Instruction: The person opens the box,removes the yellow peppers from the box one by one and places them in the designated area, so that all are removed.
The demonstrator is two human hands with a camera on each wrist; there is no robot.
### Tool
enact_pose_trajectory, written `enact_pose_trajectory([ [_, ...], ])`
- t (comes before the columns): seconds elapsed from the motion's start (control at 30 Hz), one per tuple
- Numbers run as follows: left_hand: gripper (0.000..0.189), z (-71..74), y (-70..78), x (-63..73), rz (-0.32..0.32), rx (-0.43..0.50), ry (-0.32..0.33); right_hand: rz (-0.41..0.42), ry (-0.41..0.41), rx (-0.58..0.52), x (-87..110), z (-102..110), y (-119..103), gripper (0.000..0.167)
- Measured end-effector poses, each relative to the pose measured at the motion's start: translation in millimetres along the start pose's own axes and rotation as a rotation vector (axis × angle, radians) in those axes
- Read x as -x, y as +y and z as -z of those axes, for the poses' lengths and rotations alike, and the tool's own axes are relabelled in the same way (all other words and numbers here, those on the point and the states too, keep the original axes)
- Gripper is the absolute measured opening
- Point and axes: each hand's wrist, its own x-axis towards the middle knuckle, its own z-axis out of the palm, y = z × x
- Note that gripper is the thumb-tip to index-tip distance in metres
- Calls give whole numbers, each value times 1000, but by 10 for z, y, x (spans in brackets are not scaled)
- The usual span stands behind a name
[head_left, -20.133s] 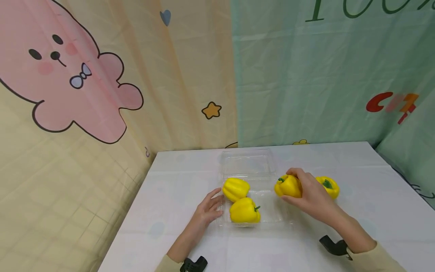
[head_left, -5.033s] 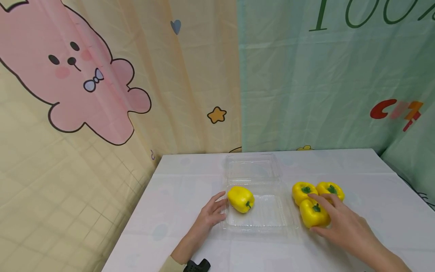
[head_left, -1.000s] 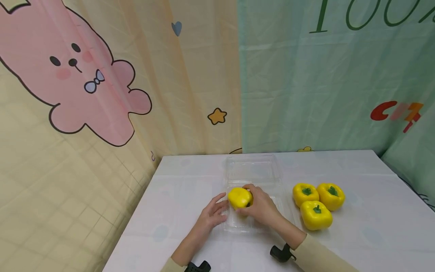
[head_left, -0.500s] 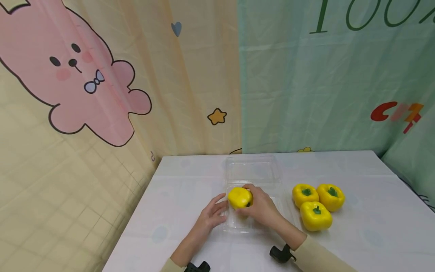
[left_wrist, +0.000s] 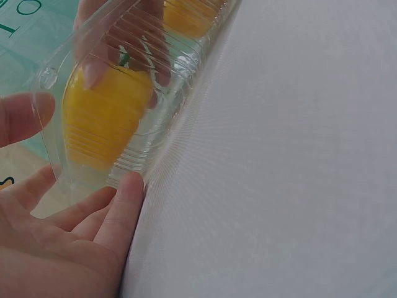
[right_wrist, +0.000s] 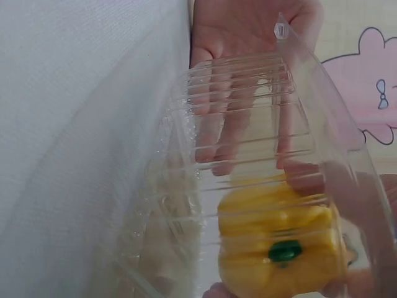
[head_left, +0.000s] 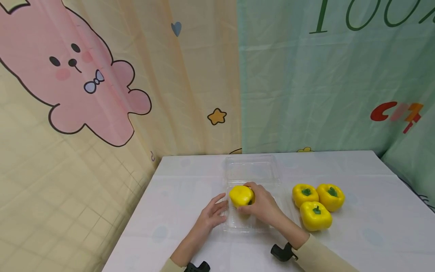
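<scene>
My right hand (head_left: 259, 204) grips a yellow bell pepper (head_left: 241, 195) with fingers and thumb around its sides, over the left part of a clear plastic clamshell box (head_left: 253, 226). In the right wrist view the pepper (right_wrist: 273, 217) shows through the ribbed wall, its green stem facing the camera. My left hand (head_left: 210, 217) rests at the box's left side, fingers spread and gently bent. Seen from the left wrist, the fingertips of this hand (left_wrist: 74, 242) are right at the clear wall. The box's lid (head_left: 252, 170) lies folded back behind it.
Right of the box, three yellow bell peppers stand close together on the white-covered table: a back left pepper (head_left: 305, 195), a back right pepper (head_left: 330, 197) and a front pepper (head_left: 316, 216). Patterned curtains (head_left: 190, 75) hang behind the table.
Earlier peppers from the box now stand with the group at the right. My right hand came back to the last pepper and has just shifted it slightly up and right. My left hand stays put.
</scene>
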Motion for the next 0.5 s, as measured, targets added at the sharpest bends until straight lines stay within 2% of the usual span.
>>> enact_pose_trajectory([
  [0.5, 67, 12, -15, -10, 1, -10, 7, -1, 6, -20, 61, 131, -111, 78],
])
